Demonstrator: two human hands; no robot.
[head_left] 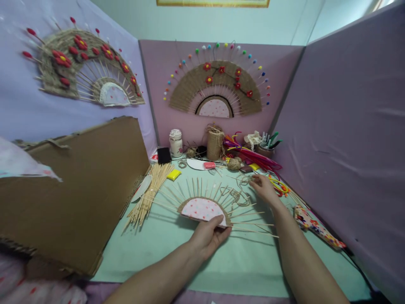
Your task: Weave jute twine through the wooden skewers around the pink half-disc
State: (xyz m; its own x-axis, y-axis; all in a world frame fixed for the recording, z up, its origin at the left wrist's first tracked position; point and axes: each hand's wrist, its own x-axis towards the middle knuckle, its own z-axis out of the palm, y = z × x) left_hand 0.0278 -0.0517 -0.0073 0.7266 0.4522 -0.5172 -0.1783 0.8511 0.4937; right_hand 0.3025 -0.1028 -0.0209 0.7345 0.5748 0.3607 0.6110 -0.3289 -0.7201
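Note:
A half-round fan frame [202, 208] lies on the green table, a pink dotted semicircle edged in jute with thin wooden sticks radiating from it. My left hand [207, 236] grips its front right edge, fingers curled over the pink card. My right hand [264, 188] reaches to the fan's right side, fingers pinched on a strand of jute twine [236, 195] that lies looped across the sticks.
A bundle of skewers [148, 194] lies left of the fan beside a large cardboard sheet [79, 190]. At the back stand a twine spool [215, 143], a white jar [176, 142], pipe cleaners [249, 156] and a tool cup [264, 147]. Finished fans hang on the walls. Scissors [280, 185] lie at right.

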